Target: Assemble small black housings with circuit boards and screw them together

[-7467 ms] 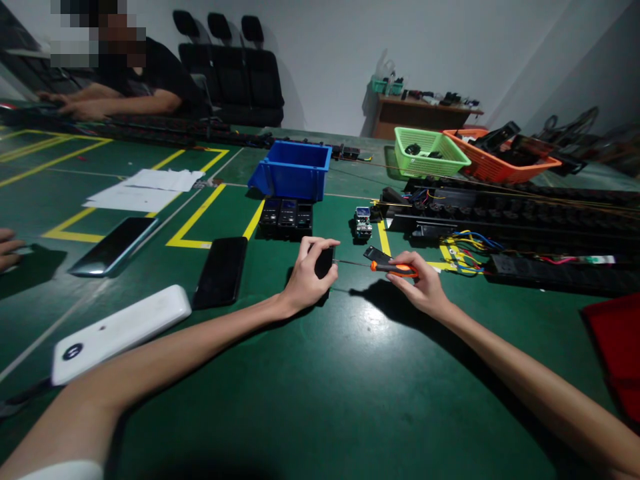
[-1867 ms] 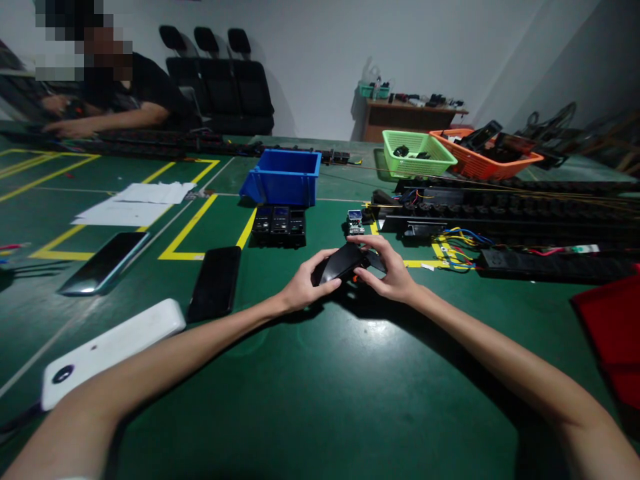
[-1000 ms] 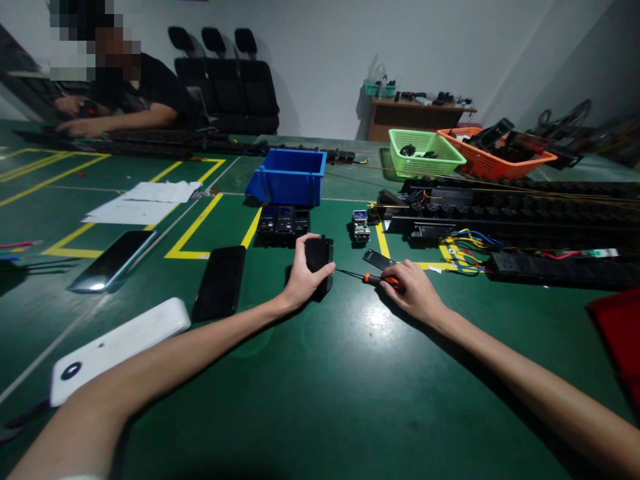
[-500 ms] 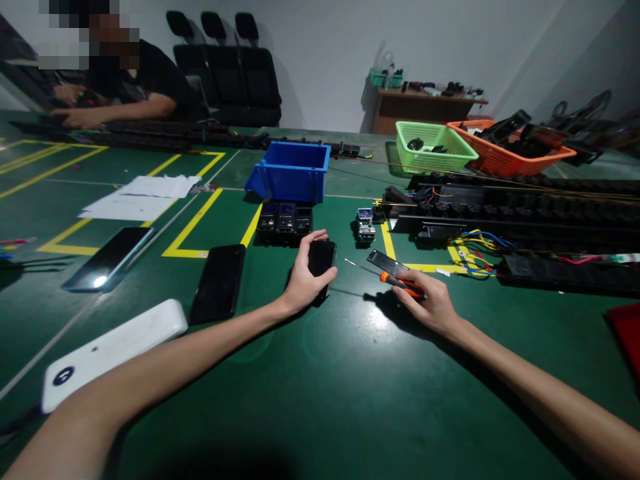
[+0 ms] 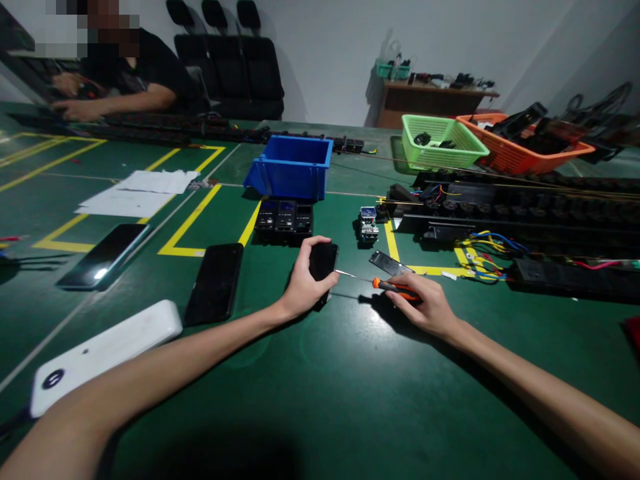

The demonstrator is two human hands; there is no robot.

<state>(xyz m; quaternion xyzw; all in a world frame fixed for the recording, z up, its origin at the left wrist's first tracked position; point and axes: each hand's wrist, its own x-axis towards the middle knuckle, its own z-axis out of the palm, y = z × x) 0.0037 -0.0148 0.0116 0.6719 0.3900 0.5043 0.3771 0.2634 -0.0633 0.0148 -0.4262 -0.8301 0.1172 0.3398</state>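
Note:
My left hand [image 5: 306, 285] is closed around a small black box-like device [image 5: 323, 262], its thumb along the near right side. In my right hand [image 5: 429, 301] is a screwdriver [image 5: 384, 285] with an orange and black handle. Its thin shaft points left, and the tip is at the device's right edge; whether it touches cannot be made out. A flat black plate [image 5: 387, 262] lies just beyond my right hand. Farther back stands a small board with metal connectors [image 5: 369, 225]. Several black modules [image 5: 284, 221] sit in a row beyond my left hand.
A blue bin [image 5: 293, 170] stands behind the modules. Two phones, one black [image 5: 214, 283] and one bluish [image 5: 103, 257], and a white device [image 5: 105, 353] lie left. Black rails [image 5: 500, 213] with wires, a green basket [image 5: 443, 153] and an orange basket [image 5: 530, 157] are right. A person [image 5: 135, 80] sits far left.
My right hand has moved the screwdriver slightly left, bringing its tip up to the black device. My left hand keeps its hold. The camera view has shifted a little.

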